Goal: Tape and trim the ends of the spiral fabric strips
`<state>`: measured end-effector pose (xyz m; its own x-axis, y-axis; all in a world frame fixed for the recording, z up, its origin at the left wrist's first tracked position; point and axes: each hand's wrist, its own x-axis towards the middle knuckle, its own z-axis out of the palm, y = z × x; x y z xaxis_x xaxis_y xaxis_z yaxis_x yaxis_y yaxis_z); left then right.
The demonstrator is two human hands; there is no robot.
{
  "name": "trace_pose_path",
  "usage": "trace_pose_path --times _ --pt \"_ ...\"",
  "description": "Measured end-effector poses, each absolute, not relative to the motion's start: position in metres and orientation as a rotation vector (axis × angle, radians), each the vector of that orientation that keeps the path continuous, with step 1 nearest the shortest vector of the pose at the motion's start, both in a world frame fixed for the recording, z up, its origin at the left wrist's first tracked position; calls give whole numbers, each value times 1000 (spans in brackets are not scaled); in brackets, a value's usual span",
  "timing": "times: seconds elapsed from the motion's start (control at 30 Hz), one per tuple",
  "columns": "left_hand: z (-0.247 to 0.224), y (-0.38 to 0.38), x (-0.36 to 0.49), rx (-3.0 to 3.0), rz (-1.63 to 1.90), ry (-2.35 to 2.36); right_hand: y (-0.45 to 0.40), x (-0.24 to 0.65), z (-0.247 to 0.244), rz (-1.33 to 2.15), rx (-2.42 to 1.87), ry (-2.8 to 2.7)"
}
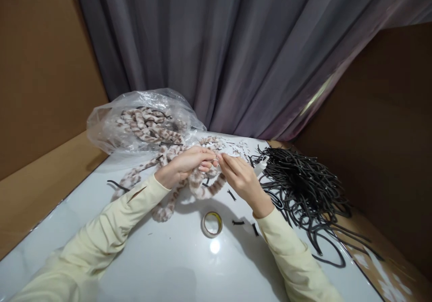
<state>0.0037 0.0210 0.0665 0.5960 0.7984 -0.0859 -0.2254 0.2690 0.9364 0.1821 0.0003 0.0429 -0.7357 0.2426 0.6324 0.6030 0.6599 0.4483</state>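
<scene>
My left hand [189, 163] and my right hand [240, 176] meet above the middle of the table, fingertips almost touching. Both are closed in a pinch on a furry, brown-and-white spotted cord [202, 190], which loops down below them. The exact spot between the fingertips is too small to make out. More of these furry cords [164, 213] lie beneath and left of my left hand. A white tool tip [261, 165], its kind unclear, shows just beyond my right hand. Short black cord pieces [238, 223] lie close by.
A clear plastic bag [101, 126] of furry cords stands at the back left. At the right is a big tangled heap of black cords [303, 180]. A tape roll [212, 224] lies on the white table [162, 266]. Cardboard walls [43, 68] and a grey curtain [189, 45] surround it.
</scene>
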Motion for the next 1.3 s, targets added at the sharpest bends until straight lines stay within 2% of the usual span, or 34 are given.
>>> trace_pose_path --times 0.27,0.57,0.67,0.83,1.0,1.13,1.3 --pt "64 22 4 1119 730 622 5 179 36 -775 -701 -2386" --pt "63 22 0 1247 798 700 6 194 55 213 -819 -2299" --pt "67 13 4 1356 805 806 6 196 61 371 -893 -2259" --pt "71 -1 11 1616 762 933 7 193 55 159 -908 -2323" --pt "64 -4 15 1880 880 989 5 182 43 -314 -985 -2328" --pt "55 3 19 1735 922 985 9 180 38 -604 -961 -2390" --pt "68 9 11 1528 782 901 26 203 32 -842 -1081 -2264"
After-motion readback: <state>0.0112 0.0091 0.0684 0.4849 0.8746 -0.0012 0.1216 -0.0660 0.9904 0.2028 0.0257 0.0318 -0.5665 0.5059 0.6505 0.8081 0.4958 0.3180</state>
